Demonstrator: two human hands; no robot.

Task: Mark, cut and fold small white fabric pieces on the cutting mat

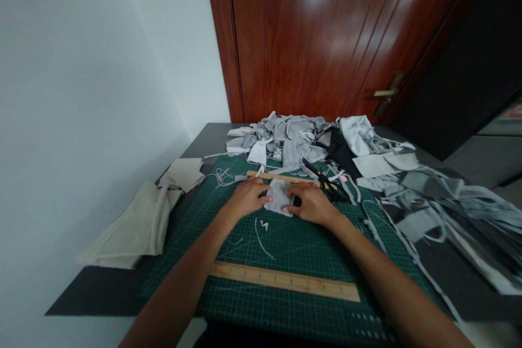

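Note:
A small, roughly square piece of light grey fabric lies on a green cutting mat. My left hand has its thumb and fingers on the left edge of the fabric. From the other side, my right hand holds the right edge, its thumb low and its fingers higher up. Just beyond the fabric, a thin wooden ruler runs across the mat. Black-handled scissors lie beside my right hand, pointing away to the left.
A wider wooden ruler lies nearer me, with thread scraps beyond it. Grey fabric scraps are heaped at the back, and more strips spread over the right. Folded beige cloth sits at left, before the wall.

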